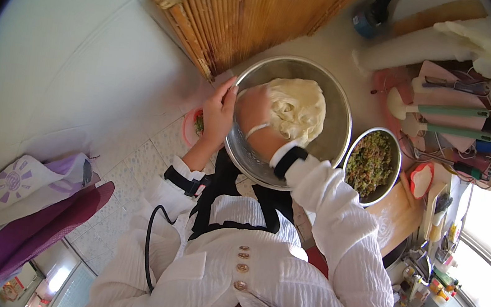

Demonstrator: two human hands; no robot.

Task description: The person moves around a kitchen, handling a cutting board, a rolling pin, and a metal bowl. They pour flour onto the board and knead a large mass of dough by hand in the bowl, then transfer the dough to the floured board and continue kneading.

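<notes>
A large stainless steel bowl [332, 158] stands in front of me with a soft mass of pale dough [301, 107] inside. The dough has a smooth top and a folded, lumpy lower side. My left hand [219, 114] grips the bowl's left rim, with the thumb up at the edge. Inside the bowl, my right hand [256, 108] presses against the dough's left side. It is blurred by motion and its fingertips are hidden, so their grip is unclear. Just right of the big bowl sits a smaller metal bowl [371, 164] of chopped green and reddish filling.
Behind the bowl lies a slatted wooden mat [255, 13]. Utensils with green handles [456, 111] hang at the right, near a black-handled tool [378, 12]. A floured wooden board [394, 217] extends below the small bowl. Purple and white cloths [44, 214] hang at the left.
</notes>
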